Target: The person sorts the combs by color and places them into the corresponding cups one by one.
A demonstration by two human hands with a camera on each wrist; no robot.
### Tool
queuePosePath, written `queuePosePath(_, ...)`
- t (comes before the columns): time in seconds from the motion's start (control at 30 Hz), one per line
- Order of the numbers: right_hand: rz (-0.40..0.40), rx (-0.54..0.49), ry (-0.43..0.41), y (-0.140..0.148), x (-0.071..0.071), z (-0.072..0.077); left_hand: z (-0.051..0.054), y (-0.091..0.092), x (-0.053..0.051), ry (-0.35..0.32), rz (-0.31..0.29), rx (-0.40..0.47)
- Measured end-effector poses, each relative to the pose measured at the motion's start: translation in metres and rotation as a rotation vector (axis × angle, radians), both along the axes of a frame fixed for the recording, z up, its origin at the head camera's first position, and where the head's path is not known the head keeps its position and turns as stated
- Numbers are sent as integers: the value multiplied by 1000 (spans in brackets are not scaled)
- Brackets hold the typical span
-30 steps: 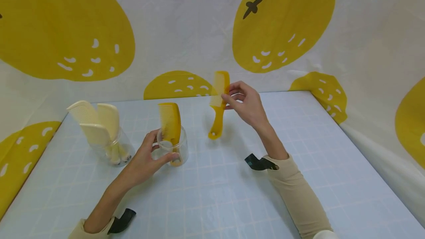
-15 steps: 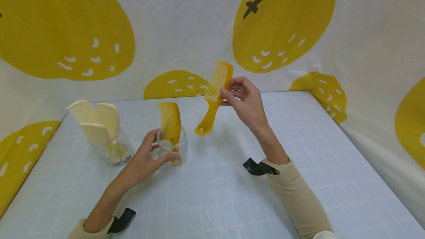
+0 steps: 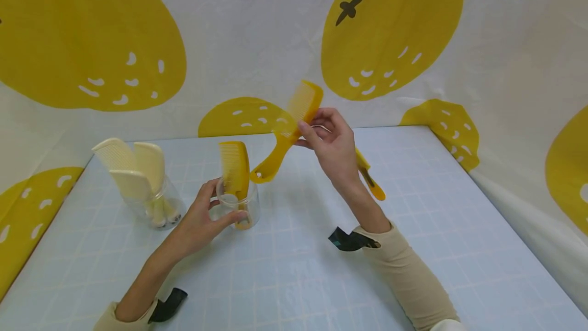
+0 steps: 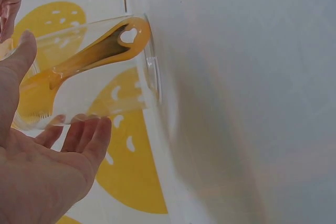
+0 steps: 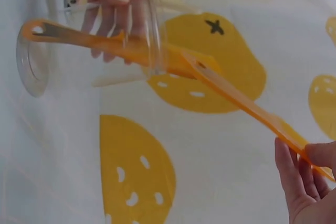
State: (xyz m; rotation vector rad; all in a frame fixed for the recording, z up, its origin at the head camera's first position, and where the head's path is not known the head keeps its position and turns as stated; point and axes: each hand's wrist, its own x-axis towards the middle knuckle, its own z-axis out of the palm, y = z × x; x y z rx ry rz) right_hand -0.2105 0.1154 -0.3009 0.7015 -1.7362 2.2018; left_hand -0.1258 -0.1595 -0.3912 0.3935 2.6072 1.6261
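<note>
My left hand (image 3: 199,223) holds a clear jar (image 3: 254,211) round its side, fingers behind and thumb in front. Inside the jar a yellow comb (image 3: 236,167) stands teeth-up; through the wall in the left wrist view shows its handle (image 4: 100,48) with a heart-shaped hole. Above the table, my right hand (image 3: 332,149) pinches a second yellow comb (image 3: 287,139) by its toothed part, between thumb and fingers. That comb is tilted, its handle end pointing down-left by the jar's rim. In the right wrist view the handle tip (image 5: 191,61) overlaps the jar comb; contact I cannot tell.
At left stands another clear jar (image 3: 172,193) with several cream combs (image 3: 133,178) in it. A further yellow comb (image 3: 371,180) lies on the table, partly hidden behind my right wrist. A white sheet with yellow fruit prints (image 3: 390,40) hangs behind the table (image 3: 294,280).
My right hand has moved left, and the comb in it has tilted from near upright, its handle end swinging left to the jar. The comb on the table has come into view. My left hand stays put.
</note>
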Motion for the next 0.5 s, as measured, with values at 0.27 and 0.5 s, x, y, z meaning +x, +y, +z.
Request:
queuePosePath(0.27, 13, -19, 30, -14, 3, -11, -1, 0, -1, -2, 2, -4)
queuePosePath(0.5, 41, 35, 34, -26, 7, -18, -2, 0, -3, -12, 7, -7)
